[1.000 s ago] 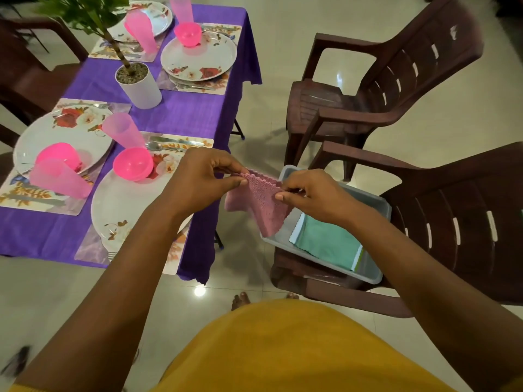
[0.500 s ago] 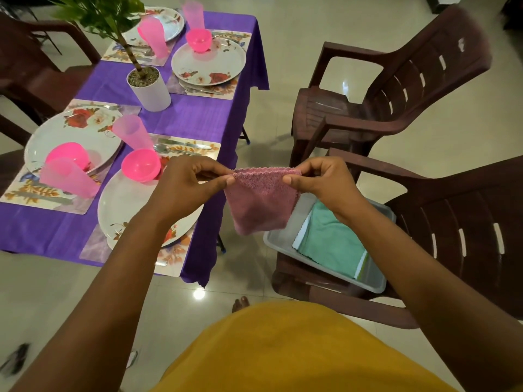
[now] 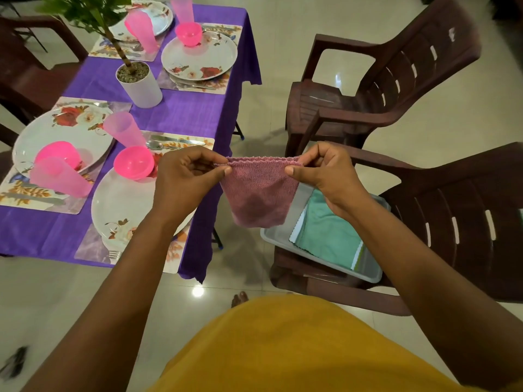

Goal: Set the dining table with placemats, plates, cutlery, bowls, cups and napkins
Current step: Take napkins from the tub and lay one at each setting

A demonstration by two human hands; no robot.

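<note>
A pink napkin [image 3: 259, 193] hangs stretched flat between my hands, above the gap between the table and a chair. My left hand [image 3: 186, 176] pinches its top left corner and my right hand [image 3: 325, 172] pinches its top right corner. Below it a grey tray [image 3: 280, 240] on the near chair's seat holds a folded green napkin [image 3: 328, 236] on a stack. The purple-clothed table [image 3: 181, 114] carries floral placemats, white floral plates [image 3: 121, 205], pink bowls [image 3: 134, 166], pink cups [image 3: 123, 132] and cutlery [image 3: 175, 141].
A potted plant in a white pot [image 3: 140, 84] stands mid-table. Two brown plastic chairs [image 3: 382, 89] stand to the right of the table, the nearer one [image 3: 458, 222] holding the tray. More brown chairs are at the table's far left. The floor is pale tile.
The napkin was lifted out of the tray and spread open. My hands moved apart, pulling its top edge taut, and the cloth now hangs flat higher above the tray.
</note>
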